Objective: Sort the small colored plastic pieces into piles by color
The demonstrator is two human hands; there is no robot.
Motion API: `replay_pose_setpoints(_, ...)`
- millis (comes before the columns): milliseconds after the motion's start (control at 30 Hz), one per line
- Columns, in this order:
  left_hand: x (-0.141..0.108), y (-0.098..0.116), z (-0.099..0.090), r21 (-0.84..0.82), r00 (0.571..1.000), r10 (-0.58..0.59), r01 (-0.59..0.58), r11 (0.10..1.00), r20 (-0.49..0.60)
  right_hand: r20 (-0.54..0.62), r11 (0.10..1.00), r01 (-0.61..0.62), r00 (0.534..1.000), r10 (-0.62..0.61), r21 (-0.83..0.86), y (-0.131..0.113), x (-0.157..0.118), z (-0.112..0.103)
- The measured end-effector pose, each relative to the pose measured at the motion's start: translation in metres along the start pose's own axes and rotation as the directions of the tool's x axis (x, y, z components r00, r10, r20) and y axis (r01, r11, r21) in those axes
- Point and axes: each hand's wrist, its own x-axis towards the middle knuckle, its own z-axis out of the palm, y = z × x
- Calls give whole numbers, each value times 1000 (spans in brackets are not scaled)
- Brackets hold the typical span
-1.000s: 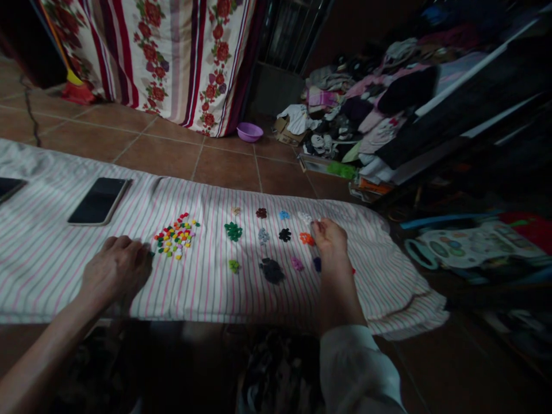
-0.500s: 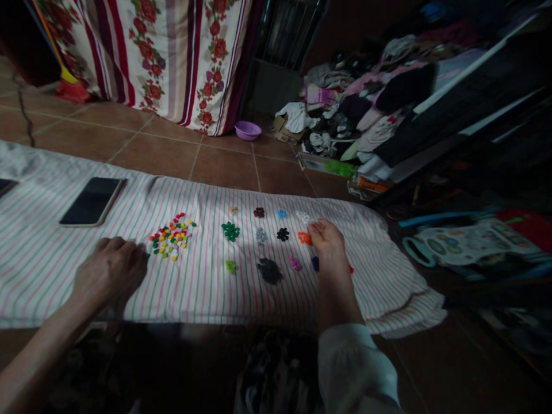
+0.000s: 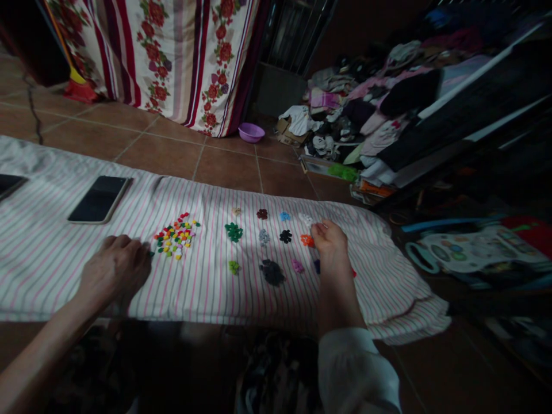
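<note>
My left hand (image 3: 115, 265) rests on the striped cloth with its fingers curled under, beside a mixed pile of small coloured pieces (image 3: 176, 237). A dark green piece shows at its fingertips; whatever lies under the fingers is hidden. My right hand (image 3: 330, 240) has its fingers pinched together, close to the white pieces (image 3: 307, 219) and the orange pieces (image 3: 306, 240). I cannot make out what is in the pinch. Single-colour clusters lie left of it: black (image 3: 285, 236), grey (image 3: 264, 237), green (image 3: 233, 232), pink (image 3: 297, 265) and dark grey (image 3: 272, 272). My right forearm partly covers dark blue and red ones.
A phone (image 3: 99, 199) lies on the cloth (image 3: 207, 293) at left, with another dark device (image 3: 9, 185) at the edge. Beyond, on the tiled floor, stand a purple basin (image 3: 251, 133) and a heap of clothes (image 3: 366, 103). A floral curtain (image 3: 176, 63) hangs behind.
The whole view has shifted slightly, so things sit a little further right. Both hands stay in nearly the same places over the cloth, fingers still closed.
</note>
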Motion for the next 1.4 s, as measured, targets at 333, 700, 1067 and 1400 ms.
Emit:
replay_pose_setpoints(333,0,-2,3,-37,999,45,-46,998,-30,-1,986,-165,986,165,-12,-12,-35,42)
replay_pose_setpoints(700,1,-5,3,-129,998,47,-41,991,46,218,991,51,976,-23,-124,0,-87,106)
replay_pose_setpoints(1067,-13,-9,9,-223,986,98,-66,973,137,867,611,718,488,-102,-333,21,-170,146)
replay_pose_setpoints(1400,-15,-4,-2,-167,899,68,6,986,432,957,319,902,266,119,-291,38,-210,158)
